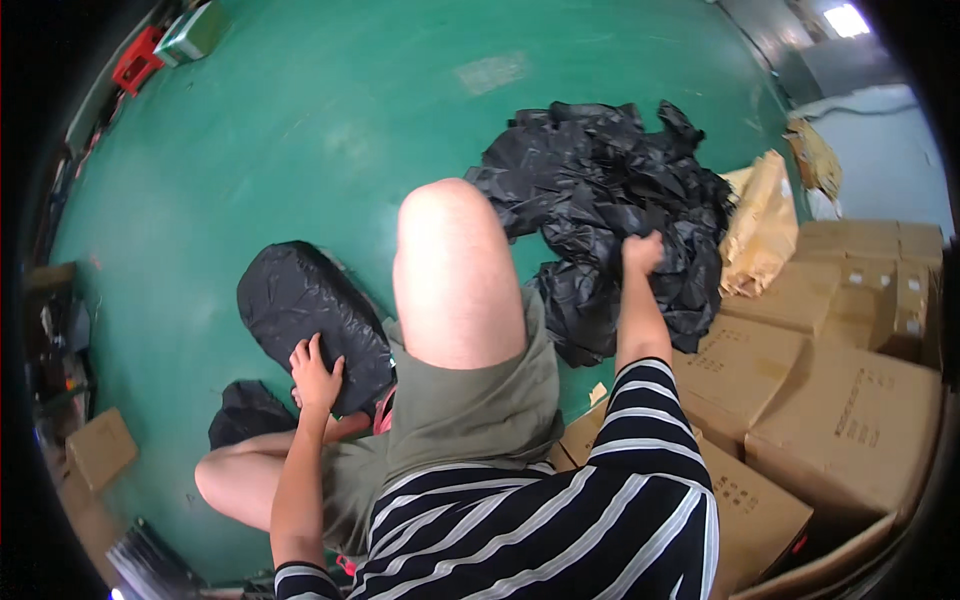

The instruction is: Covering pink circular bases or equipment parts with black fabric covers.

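Note:
My left hand (316,378) lies with its fingers spread on a rounded, black plastic-wrapped bundle (305,310) on the floor beside my left leg. On the right, my right arm is stretched forward. My right hand (643,252) is closed on the crumpled black plastic sheeting (590,180), which is heaped in loose folds on the floor. The exact fold in its fingers is hard to make out. Another piece of black plastic (250,412) shows behind the bundle, next to my bent left knee.
Brown cardboard boxes (835,420) are stacked close on my right. Crumpled brown paper (765,225) stands between them and the black heap. A carton (102,448) lies at the left. Far left are a red stool (138,62) and a green-and-white box (192,35). The floor (330,130) is green.

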Available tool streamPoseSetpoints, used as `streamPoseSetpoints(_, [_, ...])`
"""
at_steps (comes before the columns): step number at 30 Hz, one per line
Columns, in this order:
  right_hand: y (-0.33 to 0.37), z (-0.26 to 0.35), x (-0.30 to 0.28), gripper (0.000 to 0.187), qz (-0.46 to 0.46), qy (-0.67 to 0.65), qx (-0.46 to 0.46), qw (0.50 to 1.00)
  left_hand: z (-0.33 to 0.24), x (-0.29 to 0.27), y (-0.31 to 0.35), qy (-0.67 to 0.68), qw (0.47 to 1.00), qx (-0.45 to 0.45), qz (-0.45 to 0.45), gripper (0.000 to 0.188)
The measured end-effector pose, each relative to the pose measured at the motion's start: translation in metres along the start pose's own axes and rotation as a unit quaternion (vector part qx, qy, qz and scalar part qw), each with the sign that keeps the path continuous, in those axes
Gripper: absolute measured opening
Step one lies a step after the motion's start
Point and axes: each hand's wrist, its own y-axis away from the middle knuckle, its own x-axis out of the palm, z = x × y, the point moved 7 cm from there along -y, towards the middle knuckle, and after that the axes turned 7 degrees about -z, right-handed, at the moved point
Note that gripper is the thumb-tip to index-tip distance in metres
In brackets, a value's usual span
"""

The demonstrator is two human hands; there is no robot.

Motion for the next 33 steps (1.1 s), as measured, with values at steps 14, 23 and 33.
streamPoseSetpoints(14, [0.016, 0.012, 0.045, 0.04, 0.131, 0.082, -0.117, 0.981, 0.013, -0.015, 0.009, -0.02, 0.998, -0.048, 0.025, 0.069])
streamPoseSetpoints(23, [-0.031, -0.013, -0.014, 0.027, -0.02, -0.002, -0.071, 0.997, 0.003, 0.001, -0.001, 0.026, 0.996, -0.006, 0.086, 0.064])
streamPoseSetpoints(33, [-0.065, 0.148, -0.196, 0.042, -0.074, -0.016, -0.301, 0.951, -0.008, 0.005, 0.005, 0.036, 0.99, 0.018, 0.133, 0.06])
